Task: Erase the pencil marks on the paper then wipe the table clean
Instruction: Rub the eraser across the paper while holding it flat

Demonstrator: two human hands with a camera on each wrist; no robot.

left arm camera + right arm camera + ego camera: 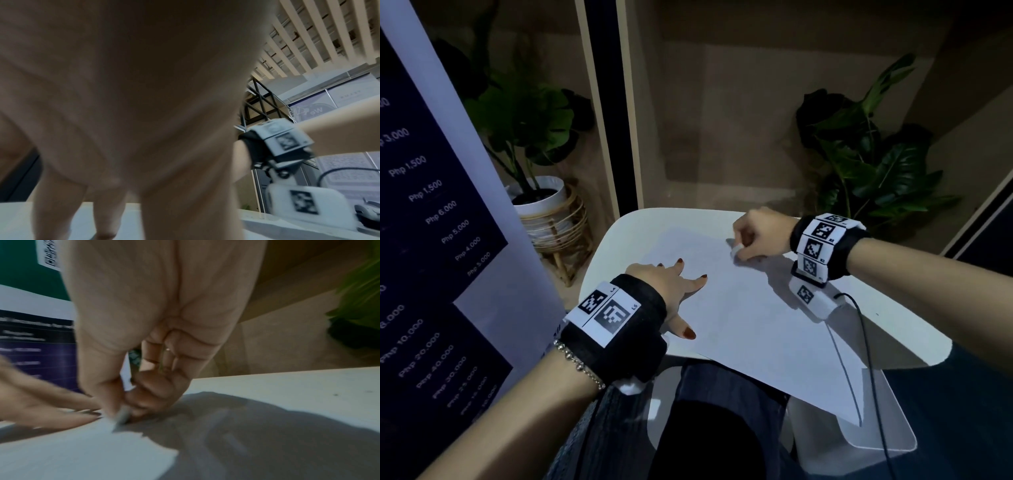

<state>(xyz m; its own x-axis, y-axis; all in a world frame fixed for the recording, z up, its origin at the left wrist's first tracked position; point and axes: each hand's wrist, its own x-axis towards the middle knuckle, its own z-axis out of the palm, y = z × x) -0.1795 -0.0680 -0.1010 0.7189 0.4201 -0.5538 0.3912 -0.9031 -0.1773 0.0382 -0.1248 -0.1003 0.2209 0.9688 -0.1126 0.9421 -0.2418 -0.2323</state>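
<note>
A white sheet of paper (pixel 743 308) lies on the small white table (pixel 887 329), its near corner hanging over the front edge. My left hand (pixel 671 284) lies flat on the sheet's left side, fingers spread and straight. My right hand (pixel 753 236) pinches a small white eraser (pixel 737 249) and presses it onto the paper near its far right corner. In the right wrist view the eraser (pixel 122 416) is blurred between thumb and fingers, its tip on the paper (pixel 82 451). The left wrist view is mostly filled by my left hand (pixel 123 113). Pencil marks are too faint to make out.
A black cable (pixel 869 359) runs from my right wrist device across the table's right side and down past the front edge. A blue price banner (pixel 431 240) stands close on the left. Potted plants (pixel 541 192) sit on the floor behind the table.
</note>
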